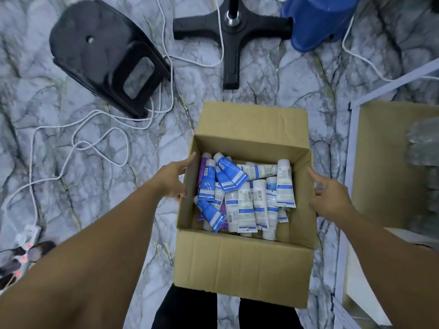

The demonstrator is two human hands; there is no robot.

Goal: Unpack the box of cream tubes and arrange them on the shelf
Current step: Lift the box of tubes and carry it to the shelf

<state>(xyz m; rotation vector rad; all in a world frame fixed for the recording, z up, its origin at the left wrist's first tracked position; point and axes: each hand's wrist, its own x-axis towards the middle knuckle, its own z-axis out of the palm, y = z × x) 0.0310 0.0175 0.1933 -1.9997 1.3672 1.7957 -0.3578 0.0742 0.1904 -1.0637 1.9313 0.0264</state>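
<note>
An open cardboard box (pixel 242 264) stands on the marble-patterned floor in front of me. Inside lie several white and blue cream tubes (pixel 247 200) in a loose heap, with a purple one at the left. My left hand (pixel 172 178) rests against the outside of the box's left wall, fingers around its edge. Just off the box's right wall is my right hand (pixel 329 198), fingers spread, holding nothing. The shelf (pixel 384 167) with a brown board and pale frame is at the right edge.
A black plastic stool (pixel 104 55) lies tipped at the upper left, with white cables (pixel 78 138) looping across the floor. A black cross-shaped stand base (pixel 231 32) and a blue container (pixel 316 22) sit beyond the box. A power strip (pixel 28 236) lies at the left.
</note>
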